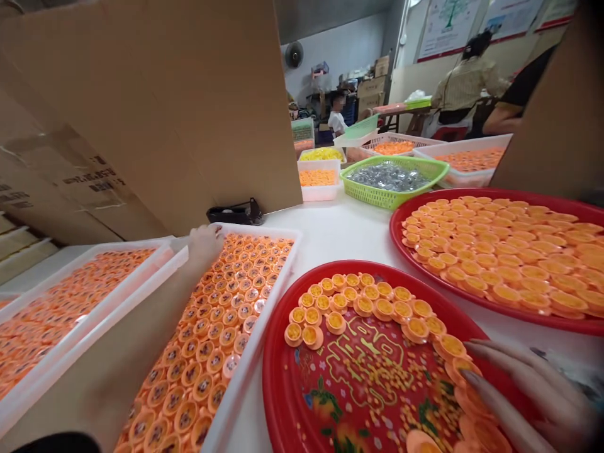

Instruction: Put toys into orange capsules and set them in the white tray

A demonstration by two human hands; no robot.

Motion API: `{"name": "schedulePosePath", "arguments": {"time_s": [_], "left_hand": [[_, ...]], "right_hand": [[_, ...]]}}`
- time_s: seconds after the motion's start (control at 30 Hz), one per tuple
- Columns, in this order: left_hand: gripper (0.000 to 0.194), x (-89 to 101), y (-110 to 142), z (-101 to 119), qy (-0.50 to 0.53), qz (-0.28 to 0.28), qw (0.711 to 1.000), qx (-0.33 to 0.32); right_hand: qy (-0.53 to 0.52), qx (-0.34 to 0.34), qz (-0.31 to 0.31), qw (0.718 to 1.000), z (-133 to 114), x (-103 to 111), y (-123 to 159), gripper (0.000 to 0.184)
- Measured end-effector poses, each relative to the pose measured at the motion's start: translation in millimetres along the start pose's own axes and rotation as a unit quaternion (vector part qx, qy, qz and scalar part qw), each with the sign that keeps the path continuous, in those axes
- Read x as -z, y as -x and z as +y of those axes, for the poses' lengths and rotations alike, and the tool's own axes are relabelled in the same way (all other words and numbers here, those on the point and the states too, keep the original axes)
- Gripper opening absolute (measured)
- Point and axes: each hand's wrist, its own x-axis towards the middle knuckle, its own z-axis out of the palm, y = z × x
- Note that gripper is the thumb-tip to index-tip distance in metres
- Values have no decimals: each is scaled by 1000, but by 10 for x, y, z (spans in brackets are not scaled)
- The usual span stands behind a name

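Cups (450,345) are apparently being handled along the near red tray (272,358)'s right edge, right hand (538,384) spread; pinching seems needed; left hand (205,244)'s grip cannot be told.

Small round orange cups (363,306) with yellow fillings are ranged in a curved band inside a round red tray (270,358), beside loose yellow pellets (380,376). Dark-centred orange pieces (205,349) are packed closely in a long white tray (283,277).
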Motion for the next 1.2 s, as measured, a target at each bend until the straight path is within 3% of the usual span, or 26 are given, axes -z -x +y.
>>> {"name": "schedulePosePath", "arguments": {"time_s": [0.07, 0.1, 0.2, 0.3, 0.43, 0.53, 0.63, 0.67, 0.73, 0.8, 0.87, 1.0, 1.2], "left_hand": [[22, -44, 133, 169, -1, -8, 998, -57], [19, -72, 250, 288, -4, -33, 993, -116], [22, -194, 701, 703, -36, -147, 931, -331], [26, -378, 1056, 993, -93, -193, 890, -401], [10, -628, 1181, 1044, -132, -196, 876, -421], [19, -722, 1165, 1032, -122, -193, 874, -429], [22, -698, 1214, 1103, -119, -199, 874, -428], [21, -673, 1257, 1143, -120, -203, 874, -425], [21, -619, 1368, 1233, -122, -221, 877, -408], [19, -584, 1483, 1322, -119, -250, 883, -379], [16, -577, 1566, 1398, -101, -276, 887, -357], [17, -610, 1615, 1526, -28, -288, 894, -343], [19, -671, 1661, 1757, 86, -267, 927, -250]], "right_hand": [[2, 8, 13, 1000, -62, 40, -20, 25], [0, 1, 15, 1000, -104, 66, -35, 23], [-10, -1, 13, 1000, -225, 162, -80, 20], [-14, 21, 43, 999, -312, 265, -120, 20], [-28, 14, 94, 995, -400, 406, -168, 15], [-43, -22, 141, 989, -378, 558, -183, 11], [-29, -86, 163, 982, -245, 798, -120, 11], [1, -106, 139, 985, -188, 891, -76, 11], [87, -132, 35, 987, -77, 1062, 39, 9], [153, -136, -91, 975, 14, 1173, 175, 9], [172, -132, -174, 961, 67, 1198, 309, 10], [191, -146, -231, 943, 83, 1064, 492, 8], [172, -157, -232, 944, 132, 963, 530, 12]]}}
